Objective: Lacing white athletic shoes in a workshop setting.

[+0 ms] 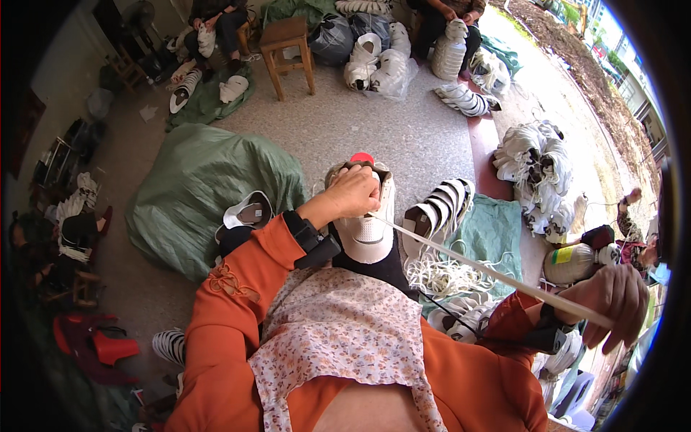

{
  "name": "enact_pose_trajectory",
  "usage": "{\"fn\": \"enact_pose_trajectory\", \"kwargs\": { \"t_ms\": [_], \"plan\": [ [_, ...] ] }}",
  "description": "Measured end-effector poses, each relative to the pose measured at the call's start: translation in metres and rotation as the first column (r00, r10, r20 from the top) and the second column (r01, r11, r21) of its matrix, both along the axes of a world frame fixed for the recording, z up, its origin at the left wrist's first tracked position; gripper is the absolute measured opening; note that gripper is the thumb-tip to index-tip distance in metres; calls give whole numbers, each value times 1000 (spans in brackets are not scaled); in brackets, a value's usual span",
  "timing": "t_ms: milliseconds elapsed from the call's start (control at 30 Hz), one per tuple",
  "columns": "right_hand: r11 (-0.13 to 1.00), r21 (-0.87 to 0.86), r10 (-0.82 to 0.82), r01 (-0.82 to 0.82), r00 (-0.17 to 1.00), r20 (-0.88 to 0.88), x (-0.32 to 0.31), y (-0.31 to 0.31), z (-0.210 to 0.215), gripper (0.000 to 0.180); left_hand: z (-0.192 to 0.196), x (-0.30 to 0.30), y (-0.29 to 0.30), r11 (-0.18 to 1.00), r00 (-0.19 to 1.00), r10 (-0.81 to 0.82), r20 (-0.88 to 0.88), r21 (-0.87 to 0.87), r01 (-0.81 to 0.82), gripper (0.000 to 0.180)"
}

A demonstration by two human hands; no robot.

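Observation:
A white shoe upper (371, 232) rests on my lap, toe toward me. My left hand (353, 193) is closed on its top edge, holding it in place. A flat white lace (475, 268) runs taut from the shoe out to my right hand (612, 301), which is closed around the lace and stretched far to the right. A red round object (362, 158) peeks out just beyond the shoe. Both my sleeves are orange, each with a black wrist band.
A stack of striped white uppers (439, 209) and loose laces (439, 277) lie on a green cloth (497, 230) to my right. A large green sack (194, 187) sits at my left. A wooden stool (288, 50), bagged shoes and seated people are beyond.

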State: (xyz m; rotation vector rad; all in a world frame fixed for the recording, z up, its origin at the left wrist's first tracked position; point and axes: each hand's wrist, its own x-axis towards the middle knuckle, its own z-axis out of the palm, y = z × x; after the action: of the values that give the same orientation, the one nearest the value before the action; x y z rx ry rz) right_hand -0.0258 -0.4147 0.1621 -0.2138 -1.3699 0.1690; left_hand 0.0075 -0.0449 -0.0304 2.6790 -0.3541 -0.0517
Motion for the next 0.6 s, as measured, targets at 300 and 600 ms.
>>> {"fn": "enact_pose_trajectory", "kwargs": {
  "t_ms": [300, 600],
  "plan": [
    [982, -78, -185, 170, 950, -253, 27, -36, -26, 29, 38, 5, 5, 514, 917, -156, -366, -823, -241, 14],
    [774, -476, -597, 418, 230, -769, 164, -123, -185, 7, 115, -103, 156, 615, 921, 161, -354, -694, -374, 15]
  ]
}}
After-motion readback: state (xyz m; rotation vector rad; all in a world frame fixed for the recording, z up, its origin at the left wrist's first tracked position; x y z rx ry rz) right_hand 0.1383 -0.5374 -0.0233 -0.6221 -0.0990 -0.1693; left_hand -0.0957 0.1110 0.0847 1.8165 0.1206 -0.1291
